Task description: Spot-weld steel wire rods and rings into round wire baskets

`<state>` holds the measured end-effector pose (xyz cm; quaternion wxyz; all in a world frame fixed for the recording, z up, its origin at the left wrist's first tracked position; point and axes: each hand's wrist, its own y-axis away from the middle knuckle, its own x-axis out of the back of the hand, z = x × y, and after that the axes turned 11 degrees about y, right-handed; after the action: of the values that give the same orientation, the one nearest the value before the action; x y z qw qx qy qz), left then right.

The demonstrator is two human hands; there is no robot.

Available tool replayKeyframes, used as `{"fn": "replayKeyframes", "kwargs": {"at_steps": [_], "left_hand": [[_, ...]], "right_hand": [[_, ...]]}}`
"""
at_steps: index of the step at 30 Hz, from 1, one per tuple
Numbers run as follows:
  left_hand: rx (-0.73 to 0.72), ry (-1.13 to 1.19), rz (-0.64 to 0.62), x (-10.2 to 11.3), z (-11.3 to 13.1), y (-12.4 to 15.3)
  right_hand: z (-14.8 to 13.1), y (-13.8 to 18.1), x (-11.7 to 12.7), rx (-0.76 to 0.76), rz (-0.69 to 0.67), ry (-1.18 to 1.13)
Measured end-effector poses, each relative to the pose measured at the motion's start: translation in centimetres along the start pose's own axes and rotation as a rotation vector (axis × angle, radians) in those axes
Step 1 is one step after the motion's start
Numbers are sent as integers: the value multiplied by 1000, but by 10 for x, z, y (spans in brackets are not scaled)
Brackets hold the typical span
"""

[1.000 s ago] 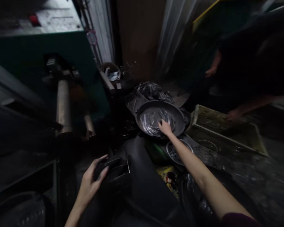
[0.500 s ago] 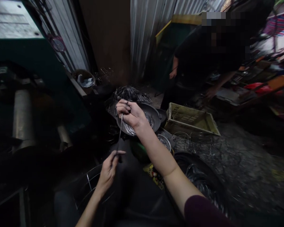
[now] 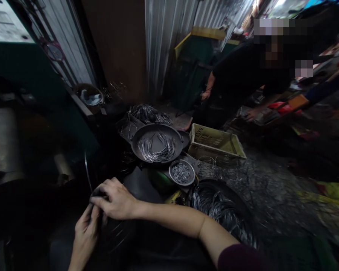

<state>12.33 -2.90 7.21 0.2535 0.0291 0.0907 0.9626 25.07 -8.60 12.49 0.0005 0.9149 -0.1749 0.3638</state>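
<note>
At the lower left, my hands meet around a thin metal wire, whose bare end sticks up above them. My right hand is closed, with darkened fingers pinching the wire. Just below it, my left hand is closed too, its thumb and fingers gathered at the same spot; the wire's lower part is lost in the dark. Ahead lies a round grey pan with a bundle of bent wires in it. Nearer stands a small round dish full of short metal pieces.
A dark green machine stands on the left. Beyond the pan lies another wire bundle. A yellowish crate is to the right, with a large black tub of wire coils nearer. A person in black bends over behind the crate.
My right hand has come down and left from above the pan to meet my left hand, which moved left and lower. The view has turned right, and the pan's wires now show.
</note>
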Motion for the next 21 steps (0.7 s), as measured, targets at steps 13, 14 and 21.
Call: {"fn": "replayKeyframes", "kwargs": {"at_steps": [13,14,21], "left_hand": [[14,-131,-37,28,-6,32],[-36,-151,-84,38,-3,36],[-221,-463,-162,102,-46,47]], "right_hand": [[-8,1,-21,-80,-63,-283],[-6,0,-18,-142,-55,-324],[31,-38,-41,-413,-309,-488]]}}
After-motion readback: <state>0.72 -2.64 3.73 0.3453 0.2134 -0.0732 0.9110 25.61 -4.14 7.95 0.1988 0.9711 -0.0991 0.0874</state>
